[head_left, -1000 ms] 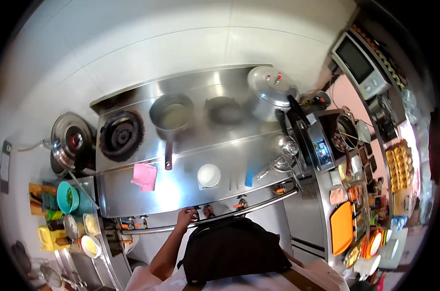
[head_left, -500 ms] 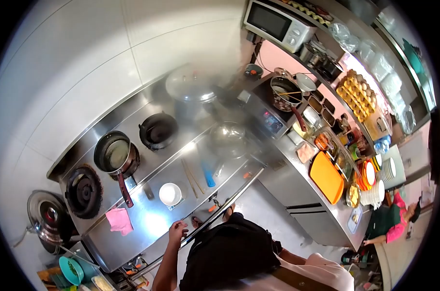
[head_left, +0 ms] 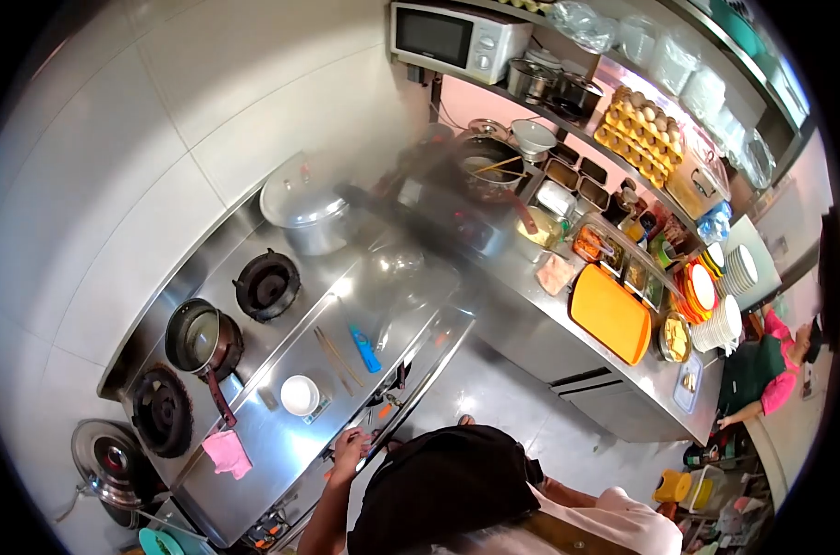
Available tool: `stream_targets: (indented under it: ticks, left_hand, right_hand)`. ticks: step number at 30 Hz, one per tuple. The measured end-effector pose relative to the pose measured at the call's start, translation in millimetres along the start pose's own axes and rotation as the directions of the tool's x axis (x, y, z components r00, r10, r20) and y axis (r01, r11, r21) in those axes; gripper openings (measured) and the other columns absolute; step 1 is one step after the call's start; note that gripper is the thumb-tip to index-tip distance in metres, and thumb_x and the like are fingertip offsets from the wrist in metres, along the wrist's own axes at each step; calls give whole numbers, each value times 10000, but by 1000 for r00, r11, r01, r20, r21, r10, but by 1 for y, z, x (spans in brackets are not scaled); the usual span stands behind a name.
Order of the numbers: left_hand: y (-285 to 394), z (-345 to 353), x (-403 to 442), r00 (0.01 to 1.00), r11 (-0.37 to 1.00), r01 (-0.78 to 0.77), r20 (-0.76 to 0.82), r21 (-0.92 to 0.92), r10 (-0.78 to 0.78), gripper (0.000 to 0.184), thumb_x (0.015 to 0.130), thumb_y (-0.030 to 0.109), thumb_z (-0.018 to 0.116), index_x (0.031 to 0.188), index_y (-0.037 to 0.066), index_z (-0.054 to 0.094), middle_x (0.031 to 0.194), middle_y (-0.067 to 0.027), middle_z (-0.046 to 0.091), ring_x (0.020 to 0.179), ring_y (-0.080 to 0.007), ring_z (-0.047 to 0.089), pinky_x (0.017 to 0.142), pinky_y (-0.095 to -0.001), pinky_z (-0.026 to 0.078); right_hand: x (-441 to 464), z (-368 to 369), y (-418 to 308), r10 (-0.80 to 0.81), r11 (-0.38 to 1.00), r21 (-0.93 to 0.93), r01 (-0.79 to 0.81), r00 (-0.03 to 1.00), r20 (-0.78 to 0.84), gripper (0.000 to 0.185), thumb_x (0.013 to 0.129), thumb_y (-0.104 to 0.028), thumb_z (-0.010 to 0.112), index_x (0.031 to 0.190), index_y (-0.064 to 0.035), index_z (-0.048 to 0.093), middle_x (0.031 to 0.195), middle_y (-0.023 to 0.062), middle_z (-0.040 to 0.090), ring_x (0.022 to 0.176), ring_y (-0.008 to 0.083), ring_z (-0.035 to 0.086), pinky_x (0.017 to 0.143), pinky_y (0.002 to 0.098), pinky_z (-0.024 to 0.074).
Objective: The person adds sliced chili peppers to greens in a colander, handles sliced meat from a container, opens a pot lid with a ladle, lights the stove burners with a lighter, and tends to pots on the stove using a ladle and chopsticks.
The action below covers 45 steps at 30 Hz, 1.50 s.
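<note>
My left hand (head_left: 350, 450) is above the front edge of the steel stove counter (head_left: 286, 462), beside its rail and knobs. Its fingers are loosely apart, with nothing visible in them. Near it on the counter stands a white bowl (head_left: 300, 396). Beyond lie a pair of chopsticks (head_left: 337, 355) and a blue-handled tool (head_left: 364, 349). A saucepan (head_left: 198, 339) holding some liquid rests on a burner, its handle pointing toward a pink cloth (head_left: 227, 454). My right forearm (head_left: 568, 493) shows at my side; the hand is hidden behind my black apron (head_left: 448, 490).
Steam blurs a large lidded pot (head_left: 306, 208) and the corner cooktop. An orange tray (head_left: 611, 314), stacked plates (head_left: 716, 324) and food containers line the right counter. Egg trays (head_left: 638, 139) and a microwave (head_left: 457, 42) sit on the shelf. Another person (head_left: 762, 379) stands far right.
The view has turned toward the right, so the stove things sit further left. My left hand stays near the counter's front edge. Steam now veils the corner cooktop more.
</note>
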State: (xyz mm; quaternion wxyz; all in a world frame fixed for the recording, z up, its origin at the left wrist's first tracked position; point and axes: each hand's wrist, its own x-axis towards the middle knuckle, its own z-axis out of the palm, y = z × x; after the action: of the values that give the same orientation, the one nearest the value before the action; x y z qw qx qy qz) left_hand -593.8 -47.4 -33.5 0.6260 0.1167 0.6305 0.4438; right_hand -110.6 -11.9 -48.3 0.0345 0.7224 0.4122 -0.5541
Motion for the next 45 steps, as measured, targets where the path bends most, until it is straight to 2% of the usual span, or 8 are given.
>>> stream_targets:
  ticks: [9, 21, 23, 30, 37, 40, 44, 45]
  left_hand:
    - [16, 131, -15, 997, 975, 2, 70, 222, -18, 344, 919, 218, 644, 1214, 53, 577, 1000, -73, 698, 744, -118, 645, 628, -256, 520]
    - [3, 247, -12, 989, 909, 29, 121, 417, -87, 344, 913, 203, 659, 1217, 64, 575, 1012, -62, 691, 736, -119, 627, 621, -250, 493]
    - [11, 257, -11, 987, 873, 14, 131, 487, -89, 314, 959, 216, 600, 1231, 64, 557, 1093, -89, 691, 789, -138, 646, 671, -262, 502]
    - [28, 279, 40, 970, 861, -25, 219, 508, -102, 310, 940, 205, 626, 1222, 97, 554, 1056, -69, 691, 769, -138, 636, 640, -279, 501]
    - [83, 329, 92, 959, 872, -81, 275, 483, -63, 320, 931, 232, 636, 1212, 88, 584, 1076, -52, 696, 801, -148, 650, 675, -288, 510]
    - [99, 334, 112, 953, 886, -97, 299, 453, -48, 330, 910, 232, 659, 1196, 80, 593, 1037, -38, 693, 786, -139, 642, 661, -279, 500]
    - [107, 325, 143, 955, 901, -113, 295, 420, -18, 346, 893, 233, 681, 1191, 81, 593, 977, -28, 680, 745, -129, 629, 634, -269, 500]
    - [108, 321, 150, 957, 904, -110, 290, 412, -16, 347, 893, 233, 680, 1192, 81, 593, 973, -28, 679, 743, -130, 629, 629, -266, 500]
  right_hand:
    - [8, -56, 70, 15, 982, 189, -6, 999, -48, 267, 897, -258, 591, 863, 4, 621, 752, 134, 657, 642, 268, 637, 577, 396, 498]
    - [-11, -107, 219, 336, 864, 420, -277, 939, -73, 273, 896, -264, 599, 838, 3, 615, 736, 140, 649, 637, 271, 631, 576, 397, 489]
    - [-14, -108, 226, 368, 843, 445, -303, 927, -66, 275, 896, -264, 601, 834, 3, 614, 733, 141, 648, 636, 272, 629, 576, 397, 487]
    - [-12, -109, 206, 388, 819, 484, -310, 919, -69, 280, 895, -268, 605, 820, 2, 611, 723, 144, 643, 633, 273, 626, 575, 398, 481]
    - [18, -130, 157, 324, 888, 382, -258, 938, -121, 286, 894, -271, 610, 806, 1, 607, 714, 147, 638, 630, 275, 622, 574, 399, 476]
    - [23, -143, 126, 262, 947, 231, -221, 951, -164, 289, 894, -272, 612, 799, 1, 606, 710, 148, 636, 629, 276, 620, 574, 399, 473]
    - [47, -165, 95, -49, 973, -226, -34, 935, -351, 293, 893, -274, 615, 791, 1, 604, 705, 150, 634, 627, 277, 618, 573, 400, 470]
    - [57, -177, 80, -111, 977, -211, 15, 886, -449, 294, 893, -274, 616, 789, 0, 604, 703, 151, 633, 627, 277, 618, 573, 400, 470]
